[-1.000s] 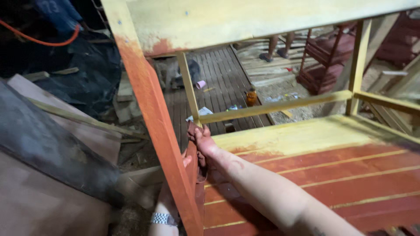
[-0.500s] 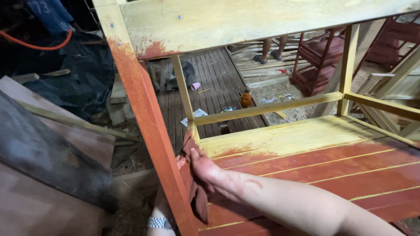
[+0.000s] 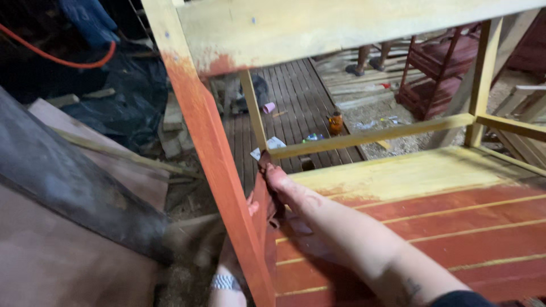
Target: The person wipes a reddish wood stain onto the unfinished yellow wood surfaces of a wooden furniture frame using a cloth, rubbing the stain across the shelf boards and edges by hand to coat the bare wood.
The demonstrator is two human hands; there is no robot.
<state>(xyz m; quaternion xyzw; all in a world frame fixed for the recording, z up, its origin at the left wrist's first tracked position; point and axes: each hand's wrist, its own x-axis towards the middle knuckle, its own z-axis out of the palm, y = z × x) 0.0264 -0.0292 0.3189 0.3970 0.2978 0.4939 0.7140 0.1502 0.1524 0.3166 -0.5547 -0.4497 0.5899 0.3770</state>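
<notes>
The right hand reaches forward over the slatted shelf of a wooden shelving frame, its stained fingers curled shut on a dark red, paint-soaked rag that it presses against the inner edge of the shelf, just beside the front leg. That leg is coated in red-orange stain from just below the top down to the bottom of the view, and its upper end remains pale yellow. The left hand sits lower, behind the same leg, mostly hidden by it; only a fingertip beside the post and the wrist with a beaded metal bracelet show, so whether that hand is open or gripping cannot be told. The shelf is red across its near slats and bare yellow along the far strip by the back rail. Above, the pale top panel of the frame carries a smear of red at its lower left corner. Beyond the frame lies a dark slatted floor with a small orange-brown bottle, a pink cup and scraps of paper on it. A second, red-stained rack stands farther back on the right, near another person's sandalled feet. To the left lie dark sheeting, an orange cable and leaning boards
</notes>
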